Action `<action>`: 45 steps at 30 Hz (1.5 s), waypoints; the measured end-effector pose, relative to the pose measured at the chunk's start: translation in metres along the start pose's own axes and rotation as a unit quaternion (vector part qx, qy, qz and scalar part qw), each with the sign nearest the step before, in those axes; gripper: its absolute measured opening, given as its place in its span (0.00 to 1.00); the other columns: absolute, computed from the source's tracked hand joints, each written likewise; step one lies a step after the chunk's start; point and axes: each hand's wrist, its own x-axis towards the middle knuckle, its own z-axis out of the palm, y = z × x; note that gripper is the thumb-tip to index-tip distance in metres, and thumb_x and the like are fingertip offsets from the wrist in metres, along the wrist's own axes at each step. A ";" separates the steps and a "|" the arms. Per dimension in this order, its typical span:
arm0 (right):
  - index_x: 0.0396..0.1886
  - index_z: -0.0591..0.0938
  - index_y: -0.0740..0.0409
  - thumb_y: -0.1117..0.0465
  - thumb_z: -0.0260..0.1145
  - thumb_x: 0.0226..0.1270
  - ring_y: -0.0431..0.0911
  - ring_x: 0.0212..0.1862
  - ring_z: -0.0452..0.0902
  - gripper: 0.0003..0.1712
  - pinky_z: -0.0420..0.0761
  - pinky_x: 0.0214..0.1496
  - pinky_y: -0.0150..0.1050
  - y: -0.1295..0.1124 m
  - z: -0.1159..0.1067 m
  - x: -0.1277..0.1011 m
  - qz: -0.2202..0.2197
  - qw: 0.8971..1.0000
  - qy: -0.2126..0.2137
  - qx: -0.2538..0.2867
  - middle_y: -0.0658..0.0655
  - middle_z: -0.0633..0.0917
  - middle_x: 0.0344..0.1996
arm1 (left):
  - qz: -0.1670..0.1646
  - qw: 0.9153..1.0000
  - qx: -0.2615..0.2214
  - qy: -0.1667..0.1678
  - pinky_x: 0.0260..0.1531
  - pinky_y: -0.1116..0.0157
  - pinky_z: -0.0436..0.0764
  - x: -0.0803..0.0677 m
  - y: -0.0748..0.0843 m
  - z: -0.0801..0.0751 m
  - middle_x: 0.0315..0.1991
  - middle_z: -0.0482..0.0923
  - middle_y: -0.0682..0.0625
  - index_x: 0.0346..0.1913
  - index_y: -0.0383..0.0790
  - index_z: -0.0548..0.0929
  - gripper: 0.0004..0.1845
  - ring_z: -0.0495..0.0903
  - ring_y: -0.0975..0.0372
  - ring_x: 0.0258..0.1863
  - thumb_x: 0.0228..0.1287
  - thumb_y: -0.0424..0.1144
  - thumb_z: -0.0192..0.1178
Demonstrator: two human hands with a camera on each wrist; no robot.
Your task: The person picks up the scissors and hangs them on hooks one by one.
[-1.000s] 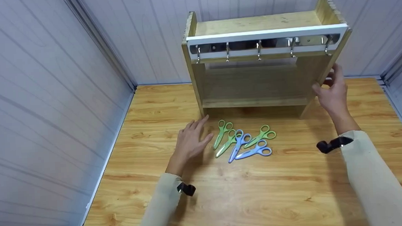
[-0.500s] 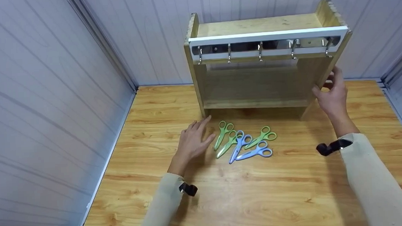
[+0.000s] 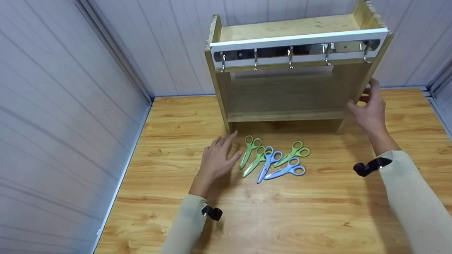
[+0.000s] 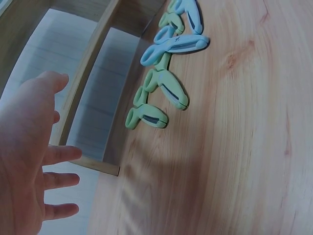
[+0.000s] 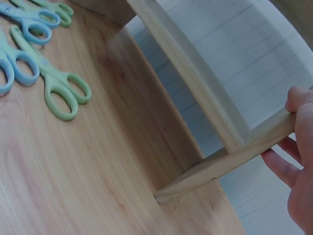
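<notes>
Little differs from the earlier frames: the right hand sits marginally lower along the wooden shelf unit, thumb and fingers pinching its side panel, presumably to steady it. The left hand holds nothing, fingers spread, near the left front foot; contact cannot be confirmed. Three green scissors and two blue scissors lie bunched before the unit. Its hook rail faces forward, likely for access.

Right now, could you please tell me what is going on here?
A person's right hand grips the right side of a wooden rack. The left hand, holding nothing, is near the rack's left foot. Five pairs of scissors, three green and two blue, lie on the wood-grain surface in front. Nothing hangs on the rack's hooks.
</notes>
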 end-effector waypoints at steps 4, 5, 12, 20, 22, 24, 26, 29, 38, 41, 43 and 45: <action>0.91 0.57 0.46 0.63 0.66 0.80 0.32 0.55 0.77 0.47 0.77 0.53 0.20 0.002 0.001 0.000 -0.003 1.000 -0.008 -0.001 0.68 0.81 0.72 | -0.005 1.000 0.002 0.000 0.77 0.28 0.72 0.000 0.002 0.003 0.84 0.74 0.37 0.89 0.56 0.66 0.40 0.68 0.37 0.86 0.81 0.65 0.55; 0.91 0.57 0.45 0.63 0.66 0.80 0.33 0.56 0.77 0.47 0.77 0.53 0.20 0.002 0.001 0.000 -0.002 1.000 -0.009 -0.003 0.68 0.80 0.73 | -0.004 1.000 0.003 0.001 0.76 0.28 0.72 0.000 0.002 0.004 0.83 0.75 0.37 0.88 0.55 0.68 0.39 0.69 0.37 0.86 0.81 0.63 0.56; 0.92 0.56 0.42 0.62 0.66 0.81 0.48 0.64 0.79 0.47 0.76 0.54 0.21 0.002 -0.001 0.000 0.012 1.000 -0.010 -0.005 0.69 0.78 0.77 | 0.026 0.999 0.022 0.025 0.67 0.32 0.82 0.005 0.005 0.010 0.77 0.81 0.38 0.78 0.43 0.81 0.32 0.77 0.36 0.78 0.78 0.55 0.64; 0.93 0.53 0.38 0.61 0.65 0.84 0.57 0.72 0.78 0.47 0.86 0.70 0.39 0.000 0.003 0.003 0.038 0.999 -0.028 -0.007 0.68 0.74 0.81 | 0.031 0.998 0.035 0.033 0.60 0.35 0.87 0.007 0.006 0.018 0.73 0.83 0.35 0.71 0.36 0.85 0.29 0.81 0.38 0.72 0.78 0.52 0.66; 0.93 0.52 0.37 0.61 0.64 0.85 0.59 0.74 0.77 0.47 0.85 0.75 0.47 -0.001 0.003 0.003 0.043 0.999 -0.031 -0.007 0.68 0.73 0.81 | 0.027 0.998 0.038 0.031 0.59 0.37 0.87 0.008 0.007 0.021 0.72 0.83 0.36 0.70 0.36 0.85 0.28 0.81 0.39 0.71 0.78 0.52 0.67; 0.93 0.52 0.38 0.60 0.64 0.85 0.59 0.74 0.77 0.47 0.85 0.75 0.46 0.000 0.002 0.003 0.043 0.999 -0.030 -0.009 0.67 0.73 0.82 | 0.022 0.998 0.044 0.028 0.59 0.38 0.87 0.009 0.008 0.023 0.71 0.84 0.36 0.70 0.37 0.85 0.28 0.82 0.39 0.70 0.78 0.52 0.67; 0.93 0.53 0.39 0.60 0.64 0.84 0.54 0.70 0.79 0.47 0.85 0.69 0.37 0.000 0.001 0.003 0.037 0.999 -0.026 -0.009 0.68 0.74 0.80 | 0.018 0.998 0.051 0.027 0.59 0.39 0.87 0.010 0.010 0.025 0.70 0.85 0.36 0.70 0.38 0.85 0.27 0.82 0.40 0.69 0.78 0.52 0.67; 0.92 0.56 0.44 0.62 0.66 0.81 0.44 0.62 0.80 0.47 0.82 0.56 0.24 0.000 0.001 0.002 0.018 1.000 -0.014 -0.003 0.68 0.78 0.76 | 0.012 0.998 0.053 0.027 0.57 0.40 0.87 0.011 0.012 0.027 0.67 0.86 0.37 0.70 0.40 0.86 0.27 0.83 0.41 0.66 0.78 0.52 0.67; 0.91 0.57 0.46 0.63 0.65 0.80 0.43 0.60 0.78 0.47 0.77 0.51 0.18 -0.001 0.001 0.000 -0.002 1.000 -0.013 0.008 0.69 0.78 0.76 | -0.009 0.998 0.052 0.037 0.52 0.45 0.85 0.014 0.014 0.038 0.60 0.87 0.41 0.68 0.43 0.88 0.26 0.84 0.46 0.59 0.74 0.52 0.70; 0.92 0.56 0.45 0.63 0.65 0.81 0.48 0.63 0.78 0.47 0.77 0.53 0.19 -0.001 0.000 -0.001 0.005 1.000 -0.017 0.006 0.69 0.77 0.77 | -0.016 0.998 0.050 0.036 0.52 0.44 0.86 0.015 0.014 0.040 0.60 0.87 0.40 0.68 0.43 0.88 0.26 0.84 0.45 0.59 0.74 0.52 0.71; 0.92 0.55 0.44 0.62 0.65 0.81 0.50 0.65 0.78 0.47 0.77 0.53 0.20 0.000 0.000 -0.001 0.008 1.000 -0.018 0.006 0.69 0.77 0.77 | -0.018 0.998 0.051 0.035 0.52 0.44 0.85 0.016 0.014 0.042 0.60 0.87 0.40 0.68 0.44 0.88 0.25 0.84 0.45 0.59 0.74 0.52 0.71; 0.92 0.54 0.43 0.62 0.64 0.82 0.51 0.66 0.78 0.47 0.77 0.54 0.21 0.001 -0.001 0.000 0.013 1.000 -0.022 0.007 0.69 0.76 0.78 | -0.019 0.998 0.054 0.033 0.52 0.44 0.85 0.017 0.014 0.043 0.60 0.88 0.40 0.67 0.43 0.88 0.25 0.84 0.45 0.59 0.73 0.51 0.71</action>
